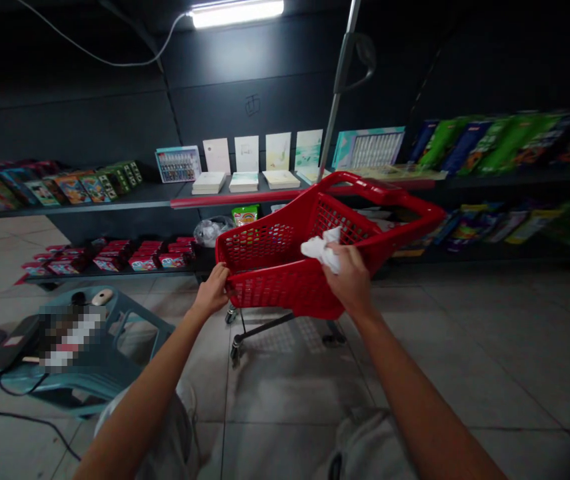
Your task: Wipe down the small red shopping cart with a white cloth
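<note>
**Over a red shopping cart [277, 290], a grip on each side**

Right hand [349, 280] is closed around a crumpled white cloth [321, 249], which bunches out past the fingers just above the cart's rim. Left hand [211, 291] is curled over the near rim of the basket, holding on. The cart sits directly ahead of both hands, its 2 visible casters [235, 350] on a grey tile floor [289, 427] below them.

Beyond the right hand, past the far end of the basket, dark metal shelves [515, 180] hold rows of colourful packaged boxes. Beyond the left hand stand white cards [247, 155] and boxed paint sets [178, 164]. Lower down, near the basket, sit a clear plastic bag [209, 231] and a green packet [245, 215]. Left of the left hand, a teal plastic stool [129, 327] lies on the floor, with a black cable [5, 415] beside it and a blurred object [72, 337] on top.
</note>
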`<state>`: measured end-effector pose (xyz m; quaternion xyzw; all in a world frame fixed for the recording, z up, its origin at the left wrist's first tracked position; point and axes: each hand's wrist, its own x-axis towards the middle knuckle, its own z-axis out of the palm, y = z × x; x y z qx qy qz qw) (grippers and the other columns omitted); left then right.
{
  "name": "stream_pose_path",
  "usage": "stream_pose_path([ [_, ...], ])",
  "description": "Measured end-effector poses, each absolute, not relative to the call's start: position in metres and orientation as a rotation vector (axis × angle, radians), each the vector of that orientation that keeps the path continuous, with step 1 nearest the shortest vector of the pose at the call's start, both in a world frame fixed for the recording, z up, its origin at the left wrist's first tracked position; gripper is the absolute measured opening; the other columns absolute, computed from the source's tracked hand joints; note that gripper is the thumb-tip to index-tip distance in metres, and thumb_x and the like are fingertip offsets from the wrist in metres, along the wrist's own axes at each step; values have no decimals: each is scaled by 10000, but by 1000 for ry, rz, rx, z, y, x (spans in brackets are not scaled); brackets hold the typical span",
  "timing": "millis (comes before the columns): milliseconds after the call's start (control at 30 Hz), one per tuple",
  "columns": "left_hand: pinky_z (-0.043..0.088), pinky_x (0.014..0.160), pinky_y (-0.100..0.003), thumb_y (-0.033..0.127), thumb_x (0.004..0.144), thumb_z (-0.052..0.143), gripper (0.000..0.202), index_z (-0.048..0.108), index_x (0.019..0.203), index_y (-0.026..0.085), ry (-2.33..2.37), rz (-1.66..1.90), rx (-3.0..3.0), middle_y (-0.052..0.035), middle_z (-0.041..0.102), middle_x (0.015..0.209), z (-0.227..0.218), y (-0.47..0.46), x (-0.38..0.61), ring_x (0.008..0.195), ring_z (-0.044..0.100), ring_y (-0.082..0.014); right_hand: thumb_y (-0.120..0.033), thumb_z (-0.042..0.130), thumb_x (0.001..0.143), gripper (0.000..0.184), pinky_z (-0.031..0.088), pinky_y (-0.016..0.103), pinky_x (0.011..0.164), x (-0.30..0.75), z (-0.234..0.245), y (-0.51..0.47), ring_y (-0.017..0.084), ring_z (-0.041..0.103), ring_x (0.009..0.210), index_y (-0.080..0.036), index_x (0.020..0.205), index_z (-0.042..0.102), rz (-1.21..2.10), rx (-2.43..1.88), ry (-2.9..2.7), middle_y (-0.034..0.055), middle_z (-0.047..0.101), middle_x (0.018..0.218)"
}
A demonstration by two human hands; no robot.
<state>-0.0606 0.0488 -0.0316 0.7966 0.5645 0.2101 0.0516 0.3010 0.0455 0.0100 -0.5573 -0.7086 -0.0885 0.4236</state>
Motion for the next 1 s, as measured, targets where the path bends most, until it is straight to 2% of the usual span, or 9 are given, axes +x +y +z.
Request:
stream_pose_path([
  [100, 567, 1030, -433, 237, 867, 696, 431, 515, 1258, 254, 1729, 684, 2385, -121, 441, 1548, -35, 46, -58, 1555, 282, -259, -379, 508, 967, 412, 443, 424, 1040, 333, 6, 45, 322, 571, 1189, -158, 1313, 549, -253, -1443, -1509, 184, 608, 1236],
  [167, 564, 1038, -428, 210, 878, 676, 485, 488, 1322, 254, 1721, 700, 2406, -124, 444, 1547, -36, 43, -55, 1566, 257, -254, -416, 515, 951, 453, 436, 449, 1050, 337, -3, 47, 336, 565, 1228, -157, 1322, 507, -197, -1483, -1384, 202, 599, 1280],
  [233, 577, 1017, -429, 206, 888, 663, 476, 484, 1326, 256, 1724, 691, 2436, -120, 490, 1503, -36, 40, -51, 1554, 272, -254, -441, 509, 935, 504, 453, 445, 1031, 327, -18, 51, 332, 575, 1241, -154, 1346, 448, -60, -1535, -1242, 218, 590, 1312],
  [333, 621, 913, -425, 220, 896, 654, 413, 501, 1278, 259, 1760, 661, 2436, -123, 544, 1430, -37, 36, -46, 1527, 309, -264, -482, 488, 904, 562, 512, 410, 940, 283, -48, 56, 296, 636, 1162, -153, 1350, 397, 314, -1574, -954, 222, 610, 1302],
  [433, 626, 902, -429, 201, 900, 628, 395, 496, 1268, 255, 1767, 703, 2407, -136, 514, 1453, -41, 34, -43, 1529, 305, -265, -518, 595, 804, 586, 539, 380, 910, 211, -74, 48, 260, 677, 1071, -173, 1266, 487, 683, -1359, -858, 174, 666, 1257],
  [567, 598, 970, -438, 181, 908, 584, 359, 502, 1254, 233, 1782, 708, 2383, -156, 494, 1463, -43, 34, -42, 1544, 285, -267, -484, 732, 694, 455, 557, 350, 834, 111, -87, 27, 241, 708, 902, -176, 1021, 662, 1055, -1114, -947, 100, 756, 1003],
  [733, 588, 975, -423, 214, 940, 557, 308, 516, 1245, 231, 1767, 659, 2364, -164, 495, 1473, -39, 35, -45, 1557, 271, -259, -470, 812, 548, 510, 561, 326, 683, 68, -85, 24, 235, 705, 775, -159, 933, 686, 1304, -1108, -702, 70, 754, 861],
  [833, 595, 958, -428, 180, 903, 608, 379, 513, 1261, 259, 1766, 707, 2332, -147, 471, 1512, -38, 37, -49, 1547, 306, -263, -441, 799, 555, 456, 541, 304, 612, 97, -80, 30, 207, 672, 685, -163, 894, 672, 1276, -1146, -661, 48, 731, 807],
  [1000, 532, 1087, -474, 196, 883, 648, 394, 512, 1246, 267, 1688, 767, 2356, -123, 468, 1523, -44, 42, -56, 1568, 267, -251, -520, 654, 723, 448, 566, 310, 705, 212, -68, 50, 231, 689, 869, -194, 1030, 635, 720, -1372, -663, 88, 729, 1039],
])
